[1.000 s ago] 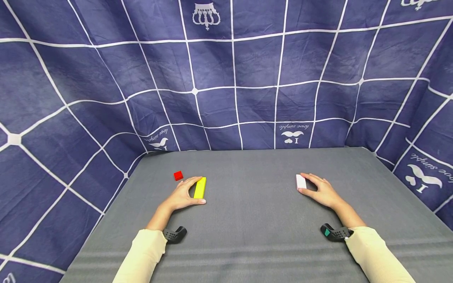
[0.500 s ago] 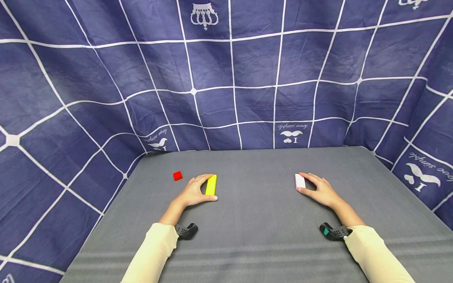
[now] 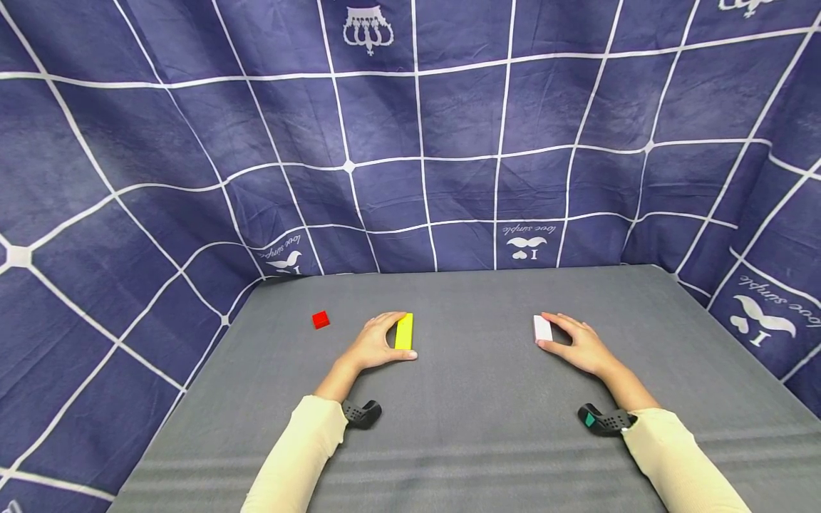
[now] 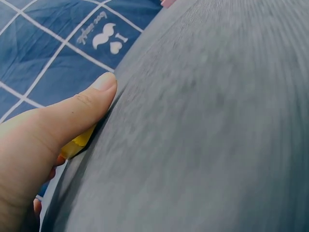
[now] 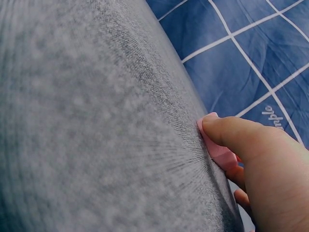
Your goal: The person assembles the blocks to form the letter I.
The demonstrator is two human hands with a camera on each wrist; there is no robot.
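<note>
Between thumb and fingers, my left hand (image 3: pixel 377 342) pinches the two short ends of a yellow oblong block (image 3: pixel 404 332). In the left wrist view the thumb covers most of that yellow block (image 4: pixel 78 143). Farther right, my right hand (image 3: pixel 584 347) holds a small pale pink block (image 3: pixel 542 328) by its ends, close to the cloth. It looks clearly pink in the right wrist view, where the thumb hides part of the pink block (image 5: pixel 223 153). A small red block (image 3: pixel 321 320) lies on the grey surface, to the left of my left hand and touched by neither.
A grey cloth (image 3: pixel 462 399) covers the tabletop, wrinkled along the near side. Dark blue curtain fabric (image 3: pixel 462 185) with white grid lines stands at the back and both sides. Each wrist wears a black band.
My left hand has moved right across the table with the yellow block in its grip, away from the red block. The right hand and pink block have stayed in place.
</note>
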